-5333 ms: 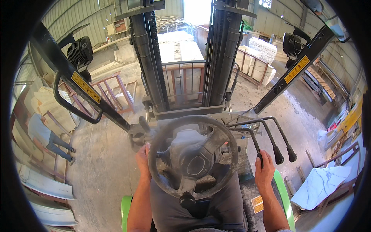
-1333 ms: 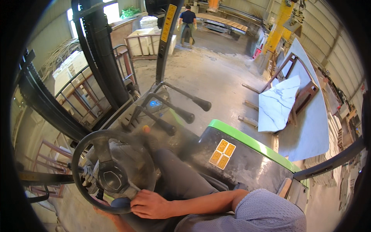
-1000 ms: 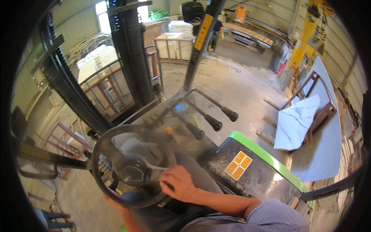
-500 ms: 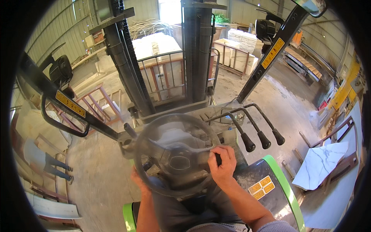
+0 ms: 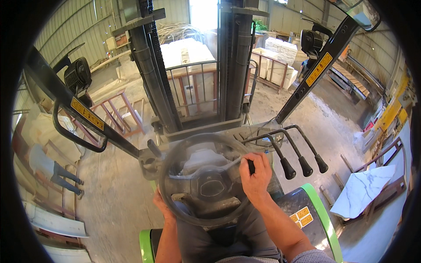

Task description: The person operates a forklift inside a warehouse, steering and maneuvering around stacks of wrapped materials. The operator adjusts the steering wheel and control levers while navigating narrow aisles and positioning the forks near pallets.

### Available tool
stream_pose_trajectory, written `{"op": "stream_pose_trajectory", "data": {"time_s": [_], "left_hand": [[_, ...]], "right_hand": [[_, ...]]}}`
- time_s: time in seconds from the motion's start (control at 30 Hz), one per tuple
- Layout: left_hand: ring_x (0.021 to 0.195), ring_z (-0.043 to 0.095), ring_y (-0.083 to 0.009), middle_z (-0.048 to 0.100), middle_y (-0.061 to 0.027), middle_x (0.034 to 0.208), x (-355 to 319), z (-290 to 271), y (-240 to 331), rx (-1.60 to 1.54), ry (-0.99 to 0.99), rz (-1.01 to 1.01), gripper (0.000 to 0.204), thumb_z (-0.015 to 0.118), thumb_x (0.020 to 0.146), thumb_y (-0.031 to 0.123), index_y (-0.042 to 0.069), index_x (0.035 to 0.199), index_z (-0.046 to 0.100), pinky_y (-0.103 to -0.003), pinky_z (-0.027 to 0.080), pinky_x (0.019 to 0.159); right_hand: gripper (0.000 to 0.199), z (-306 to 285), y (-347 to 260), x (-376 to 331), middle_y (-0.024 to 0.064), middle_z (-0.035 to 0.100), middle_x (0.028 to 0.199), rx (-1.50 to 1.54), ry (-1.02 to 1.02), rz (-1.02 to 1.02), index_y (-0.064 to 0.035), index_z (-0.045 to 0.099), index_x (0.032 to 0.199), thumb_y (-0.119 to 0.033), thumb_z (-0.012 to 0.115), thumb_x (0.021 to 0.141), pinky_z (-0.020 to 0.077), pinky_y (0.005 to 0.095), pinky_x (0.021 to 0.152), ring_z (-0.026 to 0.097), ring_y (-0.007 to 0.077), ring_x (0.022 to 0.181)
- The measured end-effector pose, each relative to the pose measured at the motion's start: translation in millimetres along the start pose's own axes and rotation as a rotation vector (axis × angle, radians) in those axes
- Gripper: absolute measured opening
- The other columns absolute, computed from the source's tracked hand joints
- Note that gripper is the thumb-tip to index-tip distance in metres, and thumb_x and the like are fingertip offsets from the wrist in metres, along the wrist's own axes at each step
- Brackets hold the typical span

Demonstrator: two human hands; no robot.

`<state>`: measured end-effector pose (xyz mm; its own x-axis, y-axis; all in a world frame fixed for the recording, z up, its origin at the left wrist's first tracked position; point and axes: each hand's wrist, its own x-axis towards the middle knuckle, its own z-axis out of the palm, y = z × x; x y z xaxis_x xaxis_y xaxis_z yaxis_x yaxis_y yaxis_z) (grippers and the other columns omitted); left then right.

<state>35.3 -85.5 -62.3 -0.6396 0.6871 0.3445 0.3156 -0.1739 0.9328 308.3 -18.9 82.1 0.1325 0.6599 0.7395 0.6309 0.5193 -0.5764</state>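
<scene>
Before me is the black steering wheel (image 5: 208, 222) of a forklift. My right hand (image 5: 256, 177) is closed around the black knob (image 5: 251, 166) on the wheel's right side, thumb up. Beside the lower left of the rim is my left hand (image 5: 163, 205); the rim partly covers it, and I cannot tell whether its fingers grip. Three black-knobbed control levers (image 5: 303, 166) stand to the right of my right hand. A short dark lever (image 5: 154, 148) rises left of the wheel.
Ahead stands the dark mast (image 5: 230, 65), with pale slabs (image 5: 188, 49) on a rack beyond it. A person (image 5: 57, 171) stands at the left near leaning slabs. On the right, a white veined slab (image 5: 364, 190) leans by a frame. Black posts (image 5: 313, 72) flank the cab.
The steering wheel has turned, its spokes now sitting differently and less blurred. My right hand has moved slightly up with the knob. The surroundings have shifted a little to the right in view.
</scene>
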Motion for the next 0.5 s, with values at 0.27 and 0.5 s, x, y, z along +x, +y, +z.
{"op": "stream_pose_trajectory", "data": {"time_s": [0.27,0.5], "left_hand": [[0.079,0.062,-0.0242,0.068,-0.0135,0.091,20,-26,-65,0.311,-0.071,0.130,0.024,0.055,0.102,0.015,-0.008,0.104,0.063,-0.041,0.051,0.073],[0.077,0.059,-0.0191,0.068,-0.0140,0.098,79,-9,-50,0.217,-0.095,0.049,0.042,0.054,0.106,0.029,-0.009,0.118,0.066,-0.034,0.049,0.062]], "right_hand": [[0.023,7,-12,20,0.0102,0.063,0.095,-0.094,0.058,-0.078,-0.0089,0.065,0.097,-0.004,0.076,0.077,0.0496,0.0415,0.078,0.063,0.0317,0.091],[0.021,32,-12,52,0.0119,0.062,0.095,-0.039,0.106,-0.013,-0.0068,0.064,0.094,-0.005,0.075,0.077,0.0510,0.0432,0.077,0.062,0.0332,0.088]]}}
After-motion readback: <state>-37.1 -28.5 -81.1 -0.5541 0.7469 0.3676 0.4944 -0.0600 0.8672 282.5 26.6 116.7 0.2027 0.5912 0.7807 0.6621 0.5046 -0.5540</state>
